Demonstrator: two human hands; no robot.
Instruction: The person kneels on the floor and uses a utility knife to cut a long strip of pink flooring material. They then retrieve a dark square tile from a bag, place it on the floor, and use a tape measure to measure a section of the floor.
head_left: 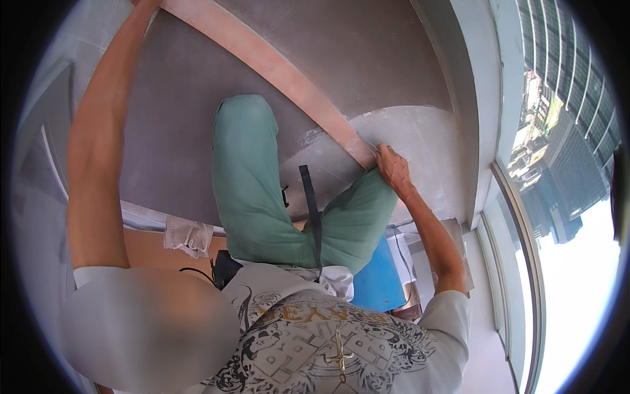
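Observation:
A long, flat, pinkish-tan board (282, 79) lies slantwise across the grey surface, from the upper left down to my right knee. My right hand (394, 169) is at its near end, fingers curled in at the corner. Thin pale lines, perhaps string, show beside those fingers, too fine to make out. At the upper left, my left arm reaches to the board's far end. Only a bit of my left hand (146, 2) shows at the picture's edge; its fingers are out of sight. My bent legs in green trousers (246, 157) are below the board.
The grey surface (184, 85) has a paler patch (420, 141) near my right hand. A window frame (518, 236) curves along the right, with buildings outside. Behind my legs are a crumpled white cloth or wrapper (188, 236) and a blue panel (380, 282).

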